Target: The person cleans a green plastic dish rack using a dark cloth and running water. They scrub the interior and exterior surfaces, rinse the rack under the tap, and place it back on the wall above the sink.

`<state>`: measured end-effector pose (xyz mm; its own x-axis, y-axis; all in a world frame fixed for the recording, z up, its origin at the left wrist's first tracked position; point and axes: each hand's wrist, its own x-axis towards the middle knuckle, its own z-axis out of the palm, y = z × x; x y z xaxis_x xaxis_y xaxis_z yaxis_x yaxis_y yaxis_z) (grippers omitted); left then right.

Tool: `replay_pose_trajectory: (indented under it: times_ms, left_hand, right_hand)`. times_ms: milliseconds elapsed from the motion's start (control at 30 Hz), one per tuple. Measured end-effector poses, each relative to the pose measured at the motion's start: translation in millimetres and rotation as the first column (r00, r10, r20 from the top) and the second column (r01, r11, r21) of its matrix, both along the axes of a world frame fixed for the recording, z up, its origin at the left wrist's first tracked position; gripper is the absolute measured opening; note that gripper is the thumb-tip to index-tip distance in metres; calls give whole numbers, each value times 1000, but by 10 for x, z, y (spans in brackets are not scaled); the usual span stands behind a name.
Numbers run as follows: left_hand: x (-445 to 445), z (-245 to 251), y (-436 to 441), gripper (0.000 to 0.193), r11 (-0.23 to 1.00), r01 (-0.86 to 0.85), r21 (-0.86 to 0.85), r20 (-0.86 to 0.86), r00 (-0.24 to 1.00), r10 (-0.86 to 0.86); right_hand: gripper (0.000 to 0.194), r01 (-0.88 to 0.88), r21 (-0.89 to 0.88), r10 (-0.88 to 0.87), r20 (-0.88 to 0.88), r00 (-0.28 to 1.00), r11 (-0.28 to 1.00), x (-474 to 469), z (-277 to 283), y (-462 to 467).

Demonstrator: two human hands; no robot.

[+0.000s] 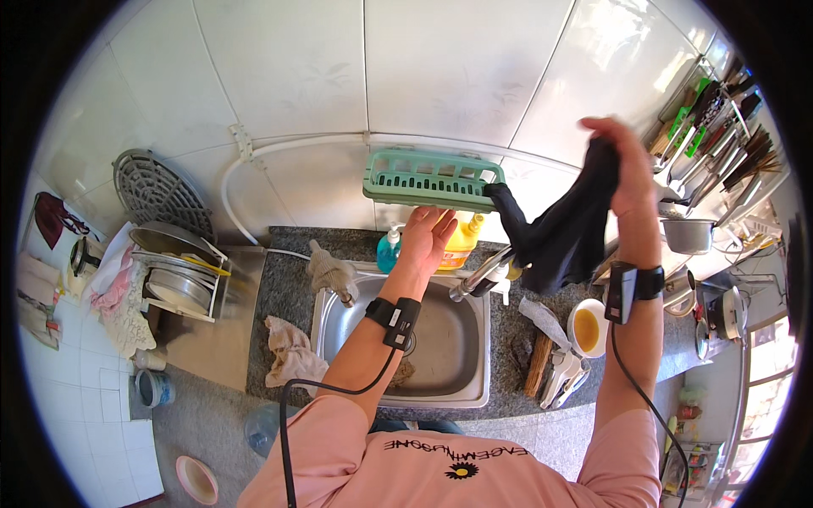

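My right hand (625, 162) is raised at the upper right, slightly blurred, with a black cloth (565, 222) draped beside its palm. The cloth stretches down and left to the right end of a green plastic rack (432, 181) on the tiled wall. Whether my right fingers grip the cloth, I cannot tell. My left hand (429, 240) is just under the rack, palm up, fingers apart and holding nothing. Behind it stand a yellow bottle (462, 244) and a blue pump bottle (388, 251). Below lies a stainless steel sink (444, 330) with a metal faucet (479, 276) above its right side.
Right of the sink are a white bowl of yellow liquid (587, 328), a wooden piece (538, 365) and peelers or similar tools (562, 381). A crumpled rag (289, 355) lies left. Further out are a dish rack (181, 279), hanging utensils (705, 140) and a saucepan (688, 236).
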<state>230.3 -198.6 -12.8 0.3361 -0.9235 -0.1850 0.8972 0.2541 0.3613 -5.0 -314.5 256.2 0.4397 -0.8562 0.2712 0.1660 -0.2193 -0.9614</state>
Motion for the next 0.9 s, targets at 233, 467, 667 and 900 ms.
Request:
replay_pose_trajectory:
  times_ms: [233,467,667,900]
  left_hand:
    - [-25,-3,-17,21,998,-63,-8,-6,998,63]
    - [57,14,-29,29,996,-52,-76,-58,997,48]
    - [41,-72,-114,33,996,-67,-50,-31,997,66]
    - [169,-169,-167,44,921,38,-387,60,998,-17]
  right_hand:
    - [40,-370,-301,-127,-896,426,879,585,-806,249]
    - [40,-362,-401,-197,-852,486,841,572,-694,220]
    - [24,-151,-349,10,-376,927,925,82,244,314]
    - [26,25,-332,-1,71,997,943,-389,769,604]
